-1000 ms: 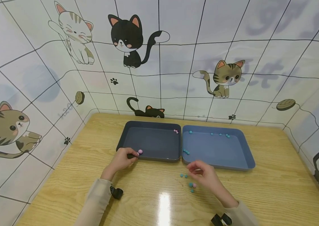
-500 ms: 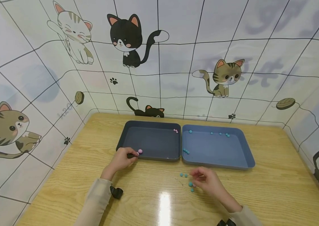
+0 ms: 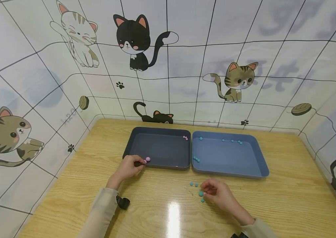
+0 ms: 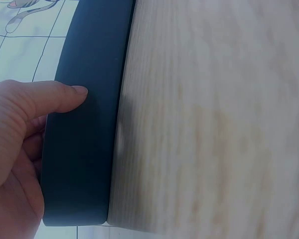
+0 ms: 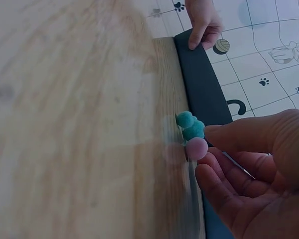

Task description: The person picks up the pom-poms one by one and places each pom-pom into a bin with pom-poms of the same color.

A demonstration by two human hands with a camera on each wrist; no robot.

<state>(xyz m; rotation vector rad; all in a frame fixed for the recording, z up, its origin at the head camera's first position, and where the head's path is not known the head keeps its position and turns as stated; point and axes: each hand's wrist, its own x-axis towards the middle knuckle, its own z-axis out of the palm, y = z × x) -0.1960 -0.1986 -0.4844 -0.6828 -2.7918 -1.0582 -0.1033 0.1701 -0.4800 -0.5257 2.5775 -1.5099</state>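
Observation:
My left hand grips the dark grey tray at its front left corner. In the left wrist view the thumb lies on the tray's outer wall, other fingers behind the rim. My right hand is low over the table, thumb and fingertips around a small pink ball. Gaps show between ball and fingertips, and the ball seems to rest on the table. Close by lie a larger teal ball, a small teal ball and two more teal balls.
A blue tray adjoins the dark tray on the right, with several teal balls inside. Pink balls lie in the dark tray, some near my left fingers, others at its back right corner. A cat-patterned wall covering rises behind the table.
My right hand has moved down and slightly right from the blue tray's front edge to the pink ball on the table. The left hand stays on the dark tray.

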